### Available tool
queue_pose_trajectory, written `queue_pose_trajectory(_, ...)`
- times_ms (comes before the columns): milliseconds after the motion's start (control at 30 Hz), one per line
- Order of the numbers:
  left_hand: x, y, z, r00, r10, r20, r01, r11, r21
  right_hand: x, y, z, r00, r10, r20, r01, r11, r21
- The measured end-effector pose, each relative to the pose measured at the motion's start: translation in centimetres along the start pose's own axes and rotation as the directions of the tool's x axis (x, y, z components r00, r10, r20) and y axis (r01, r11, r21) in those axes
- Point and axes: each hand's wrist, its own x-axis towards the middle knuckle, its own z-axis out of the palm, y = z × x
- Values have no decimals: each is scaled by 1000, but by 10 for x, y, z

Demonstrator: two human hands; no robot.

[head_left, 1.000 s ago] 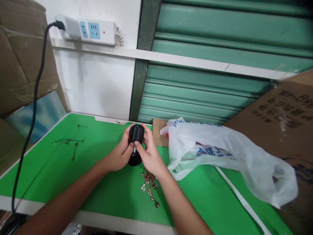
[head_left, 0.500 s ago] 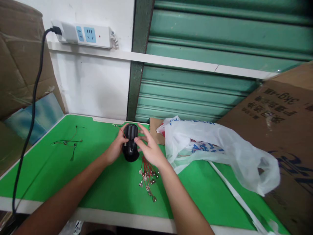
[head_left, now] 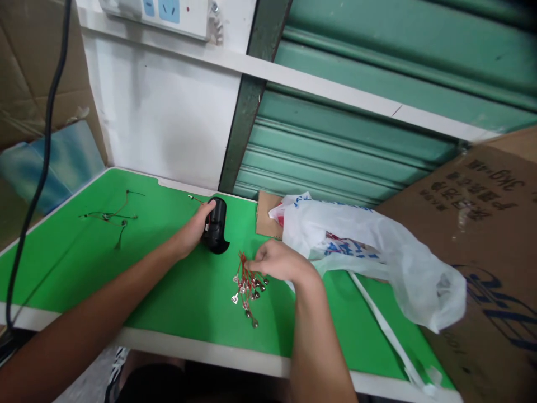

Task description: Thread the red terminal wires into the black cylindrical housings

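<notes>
My left hand (head_left: 196,226) grips a glossy black rounded device (head_left: 216,226) over the green table, left of centre. A small white connector on a thin wire shows at the device's left side. My right hand (head_left: 277,260) is at a bunch of red-wired small metal parts (head_left: 247,285), its fingers closed at the upper end of the wires. What those fingertips pinch, if anything, is too small to make out. The bunch lies fanned out on the table, with its metal ends toward the front edge.
Several thin wires with small parts (head_left: 111,216) lie at the table's left. A white plastic bag (head_left: 344,224) rests on cardboard (head_left: 267,215) to the right. Large cardboard boxes (head_left: 474,235) flank the table. A black cable (head_left: 42,168) hangs at left.
My right hand has left the black device and moved down to the red-wired bunch. My left hand still holds the device, now turned and tilted. The view has shifted downward.
</notes>
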Motion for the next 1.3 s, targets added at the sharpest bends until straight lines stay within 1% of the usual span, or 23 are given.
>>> queue_pose_trajectory(133, -2, 1, 0, 999, -20, 34, 20, 1000, -22, 8, 0, 4, 1000, -6, 14, 6, 999, 54)
queue_pose_trajectory(233, -3, 2, 0, 999, -32, 36, 32, 999, -9, 12, 4, 4, 998, -56, 34, 49, 983, 177)
queue_pose_trajectory(300, -3, 3, 0, 999, -38, 22, 37, 999, 3, 13, 7, 3, 996, -81, 25, 71, 960, 272)
queue_pose_trajectory(400, -3, 3, 1, 999, -41, -4, 41, 999, 9, 14, 9, 3, 990, -139, -39, 143, 913, 383)
queue_pose_trajectory(533, -3, 5, 3, 999, -36, -25, 36, 999, -13, 15, 6, 1, 964, -215, -156, 264, 839, 476)
queue_pose_trajectory(567, -4, 7, 3, 999, -46, -9, 46, 999, -22, 15, 5, 0, 957, -220, -188, 286, 818, 499)
queue_pose_trajectory(633, -7, 13, 3, 995, -72, 67, 75, 996, -50, 17, 2, -1, 938, -218, -269, 335, 765, 550)
queue_pose_trajectory(700, -12, 20, 2, 977, -108, 185, 123, 990, -72, 21, 0, -1, 909, -189, -371, 390, 701, 598)
queue_pose_trajectory(767, -16, 25, 0, 940, -166, 298, 190, 980, -51, 26, -1, -1, 878, -136, -458, 433, 631, 644)
queue_pose_trajectory(867, -21, 29, -2, 879, -270, 392, 277, 960, 38, 34, -1, 0, 844, -52, -534, 476, 532, 701)
queue_pose_trajectory(967, -22, 30, -3, 848, -299, 437, 291, 953, 89, 38, -1, 1, 808, 36, -588, 508, 464, 726)
queue_pose_trajectory(1100, -23, 31, -3, 825, -313, 470, 298, 949, 108, 41, -1, 0, 770, 143, -622, 526, 410, 745)
queue_pose_trajectory(1200, -23, 31, -1, 809, -319, 494, 307, 946, 108, 41, -2, 0, 754, 162, -636, 544, 389, 744)
queue_pose_trajectory(1300, -24, 32, 1, 808, -317, 497, 303, 947, 110, 42, -3, 0, 732, 170, -660, 569, 381, 729)
